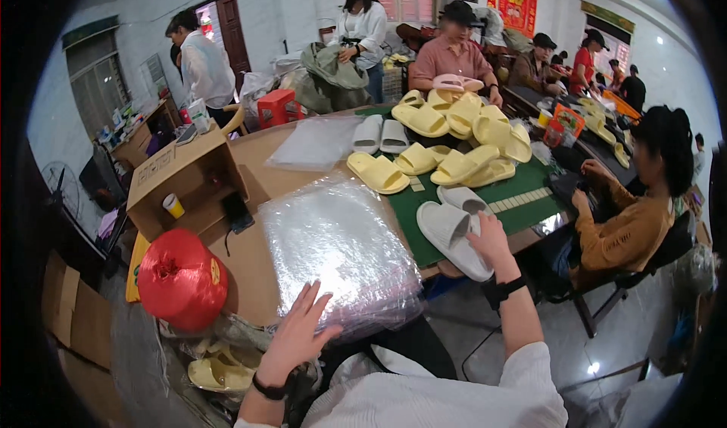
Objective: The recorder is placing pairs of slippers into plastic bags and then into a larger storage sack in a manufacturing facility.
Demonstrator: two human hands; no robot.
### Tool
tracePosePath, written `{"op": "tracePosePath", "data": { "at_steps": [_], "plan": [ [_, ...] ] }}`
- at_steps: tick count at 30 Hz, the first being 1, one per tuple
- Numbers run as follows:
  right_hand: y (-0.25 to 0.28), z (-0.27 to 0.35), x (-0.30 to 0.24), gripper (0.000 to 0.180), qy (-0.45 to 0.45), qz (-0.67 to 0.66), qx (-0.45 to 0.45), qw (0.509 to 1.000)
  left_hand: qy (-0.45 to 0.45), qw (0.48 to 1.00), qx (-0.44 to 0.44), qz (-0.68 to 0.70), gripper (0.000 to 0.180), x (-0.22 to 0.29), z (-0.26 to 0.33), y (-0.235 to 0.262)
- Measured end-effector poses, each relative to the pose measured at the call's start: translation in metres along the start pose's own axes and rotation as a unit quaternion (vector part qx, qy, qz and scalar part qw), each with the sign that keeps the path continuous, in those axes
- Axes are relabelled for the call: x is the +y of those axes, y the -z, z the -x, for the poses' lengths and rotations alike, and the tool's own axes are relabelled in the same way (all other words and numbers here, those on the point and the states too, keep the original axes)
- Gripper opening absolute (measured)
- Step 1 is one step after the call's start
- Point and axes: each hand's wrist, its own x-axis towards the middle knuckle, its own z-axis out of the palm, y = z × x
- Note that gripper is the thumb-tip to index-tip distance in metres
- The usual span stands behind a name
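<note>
Head view: 1 brown-and-green surface (244,285) spreads ahead of both hands. Just beyond the left hand (301,328) lies 1 broad stack of clear film (333,238); the film looks thin, limp and slippery, probably easiest to lift by its near edge. That hand has its fingers spread apart; whether it touches the film I cannot tell. Farther ahead of the right hand (491,240) is 1 heap of yellow slippers (463,115), at least 8, overlapping too much for an exact count. Leftward from the left hand come 1 cardboard box (182,155) and, nearer, 1 red roll (178,284). At the right hand rest 2 grey slippers (445,227); its fingers bend over the nearer, but whether they clamp it I cannot tell. Each should be light, soft, springy and hardly fragile; the strap sides or heel would give good hold. Inside the box, beyond the left hand, stands 1 yellow cup (173,205).
</note>
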Motion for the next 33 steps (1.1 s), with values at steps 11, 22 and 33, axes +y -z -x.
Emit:
{"op": "tracePosePath", "data": {
  "at_steps": [11, 22, 33],
  "plan": [
    [-0.065, -0.083, 0.050, 0.034, 0.150, -0.086, -0.032, 0.984, -0.008, 0.998, 0.023, -0.058, 0.062, -0.077, -0.030, -0.090],
    [-0.011, -0.037, -0.005, 0.031, 0.051, -0.289, -0.273, 0.916, -0.019, 1.000, 0.023, -0.004, 0.058, -0.083, -0.019, -0.091],
    [-0.033, -0.062, -0.035, 0.016, -0.064, -0.211, -0.133, 0.966, -0.002, 1.000, -0.008, -0.029, 0.057, -0.079, -0.021, -0.086]
  ]
}}
